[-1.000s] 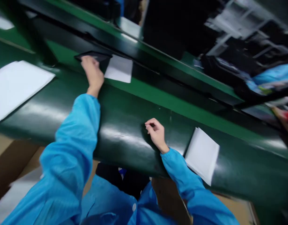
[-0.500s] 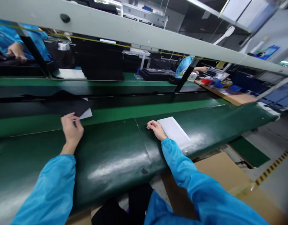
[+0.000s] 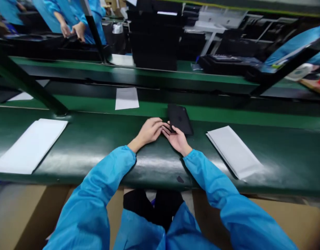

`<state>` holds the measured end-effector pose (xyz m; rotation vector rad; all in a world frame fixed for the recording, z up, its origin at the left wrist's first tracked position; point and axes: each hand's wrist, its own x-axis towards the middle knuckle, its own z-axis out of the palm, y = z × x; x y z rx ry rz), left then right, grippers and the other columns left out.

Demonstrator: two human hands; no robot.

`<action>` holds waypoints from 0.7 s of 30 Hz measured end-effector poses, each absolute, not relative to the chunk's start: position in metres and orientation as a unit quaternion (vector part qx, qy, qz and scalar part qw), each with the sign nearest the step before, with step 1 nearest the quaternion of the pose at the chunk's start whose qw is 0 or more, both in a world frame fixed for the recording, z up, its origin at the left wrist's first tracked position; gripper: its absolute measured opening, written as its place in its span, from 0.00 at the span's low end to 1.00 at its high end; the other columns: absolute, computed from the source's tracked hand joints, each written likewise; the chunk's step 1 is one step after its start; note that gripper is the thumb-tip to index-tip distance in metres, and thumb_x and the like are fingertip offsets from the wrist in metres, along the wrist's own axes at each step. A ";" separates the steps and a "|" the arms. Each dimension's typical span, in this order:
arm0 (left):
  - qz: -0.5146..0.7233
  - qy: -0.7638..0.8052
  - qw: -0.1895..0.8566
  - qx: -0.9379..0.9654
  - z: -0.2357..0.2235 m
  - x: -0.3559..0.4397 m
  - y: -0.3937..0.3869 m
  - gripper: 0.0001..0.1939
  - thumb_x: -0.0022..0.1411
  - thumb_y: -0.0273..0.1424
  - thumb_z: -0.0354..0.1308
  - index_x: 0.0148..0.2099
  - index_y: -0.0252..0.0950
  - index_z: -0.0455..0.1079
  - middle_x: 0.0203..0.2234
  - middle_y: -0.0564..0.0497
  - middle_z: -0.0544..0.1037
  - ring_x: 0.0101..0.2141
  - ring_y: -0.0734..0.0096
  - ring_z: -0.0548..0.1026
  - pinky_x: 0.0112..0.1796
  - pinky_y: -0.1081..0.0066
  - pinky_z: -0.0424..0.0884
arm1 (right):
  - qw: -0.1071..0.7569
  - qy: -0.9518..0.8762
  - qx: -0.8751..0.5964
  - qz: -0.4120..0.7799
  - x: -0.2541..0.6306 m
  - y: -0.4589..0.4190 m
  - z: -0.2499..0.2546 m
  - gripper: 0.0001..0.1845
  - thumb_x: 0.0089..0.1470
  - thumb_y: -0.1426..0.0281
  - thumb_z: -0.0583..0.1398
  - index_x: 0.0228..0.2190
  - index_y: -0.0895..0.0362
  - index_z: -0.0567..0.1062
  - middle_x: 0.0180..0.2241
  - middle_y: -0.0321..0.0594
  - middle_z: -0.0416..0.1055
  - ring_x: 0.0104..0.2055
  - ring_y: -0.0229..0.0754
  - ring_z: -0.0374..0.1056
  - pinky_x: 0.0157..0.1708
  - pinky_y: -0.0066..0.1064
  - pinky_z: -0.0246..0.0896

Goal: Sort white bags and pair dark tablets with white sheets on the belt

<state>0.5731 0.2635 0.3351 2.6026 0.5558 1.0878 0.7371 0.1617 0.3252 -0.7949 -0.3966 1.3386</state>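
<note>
A flat black tablet case [image 3: 180, 119], with a faint mark at its middle, lies tilted at the line where the dark green bench meets the lighter green belt. My right hand [image 3: 177, 139] is turned palm up at the case's near left corner, thumb and index finger closed about its edge. Beside it my left hand [image 3: 150, 131] is palm down with fingers bent together, their tips meeting my right fingertips. Whatever is between the left fingers is too small to make out. To the right rests a stack of white sleeves [image 3: 234, 151].
White sheets [image 3: 32, 146] are piled on the bench at left. One white sheet [image 3: 127, 98] lies on the belt [image 3: 152, 110]. A dark slanted post [image 3: 32, 81] rises at left. Co-workers' hands [image 3: 72, 30] work across the line. Cardboard [image 3: 287, 218] is below the bench.
My view has swung left and down. My hands, wide apart before, have come together at the black tablet case. My right hand has left the side of the white sleeves.
</note>
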 end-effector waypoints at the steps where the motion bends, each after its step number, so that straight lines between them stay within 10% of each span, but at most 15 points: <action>1: 0.360 0.270 0.125 0.884 0.339 0.562 0.281 0.12 0.69 0.26 0.56 0.54 0.36 0.73 0.53 0.41 0.75 0.57 0.56 0.72 0.60 0.54 0.70 | 0.694 -0.176 -0.353 0.602 0.740 0.162 0.327 0.11 0.55 0.68 0.66 0.42 0.49 0.80 0.46 0.36 0.83 0.52 0.44 0.77 0.59 0.42 0.72; 6: 0.282 0.571 0.105 0.764 0.358 0.505 0.363 0.21 0.61 0.20 0.59 0.57 0.28 0.71 0.57 0.34 0.72 0.59 0.43 0.68 0.58 0.43 0.68 | 0.628 -0.242 -0.375 0.637 0.737 0.156 0.335 0.15 0.53 0.69 0.68 0.44 0.52 0.83 0.38 0.38 0.82 0.39 0.41 0.77 0.49 0.37 0.74; 11: 0.215 0.600 0.097 0.764 0.371 0.490 0.389 0.09 0.67 0.28 0.58 0.47 0.35 0.77 0.50 0.43 0.77 0.51 0.52 0.73 0.54 0.54 0.69 | 0.574 -0.298 -0.364 0.670 0.727 0.148 0.344 0.15 0.45 0.68 0.70 0.38 0.57 0.85 0.34 0.40 0.82 0.35 0.42 0.73 0.43 0.36 0.72; 21: 0.139 0.599 0.018 0.788 0.384 0.508 0.368 0.15 0.74 0.21 0.47 0.55 0.29 0.73 0.51 0.36 0.79 0.51 0.56 0.73 0.53 0.60 0.66 | 0.506 -0.336 -0.390 0.692 0.729 0.143 0.347 0.14 0.42 0.68 0.69 0.35 0.56 0.85 0.37 0.43 0.82 0.36 0.45 0.74 0.47 0.44 0.71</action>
